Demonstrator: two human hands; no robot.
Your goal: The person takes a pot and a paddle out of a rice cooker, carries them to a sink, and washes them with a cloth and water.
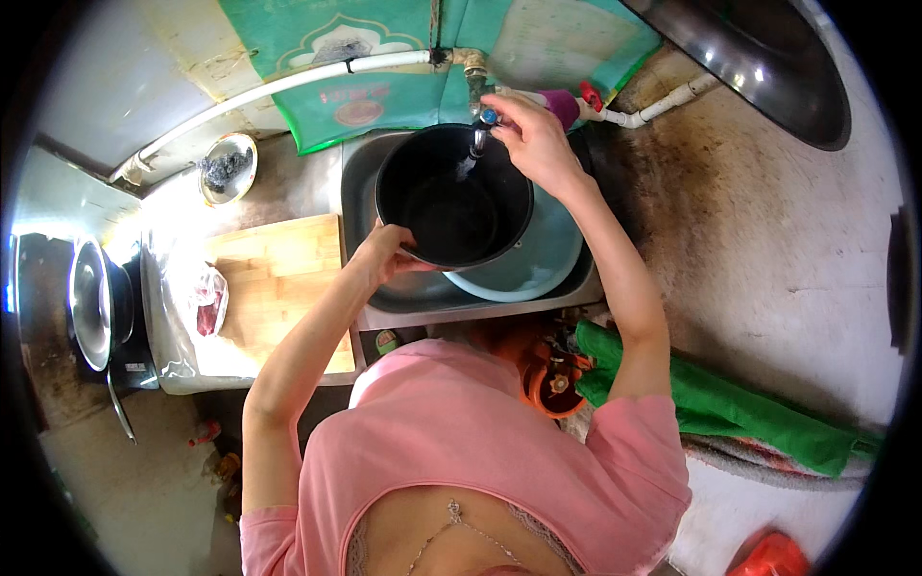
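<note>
My left hand (392, 253) grips the near-left rim of a deep black pot (454, 209), which is held over the sink. The fingers of my right hand (529, 137) are on the blue-marked handle of the tap (489, 117). Below the spout (477, 142) a pale patch like running water shows inside the pot. Under the pot, a light blue plastic basin (551, 266) sits in the stainless steel sink (403, 308), partly hidden by the pot.
Left of the sink lies a bamboo cutting board (288, 273) with meat in a clear plastic bag (209, 306). Behind it stands a bowl (245, 176) with a steel wool scrubber. A wok (92, 306) stands far left. A large dark pan (778, 72) hangs at upper right, near white pipes (288, 86).
</note>
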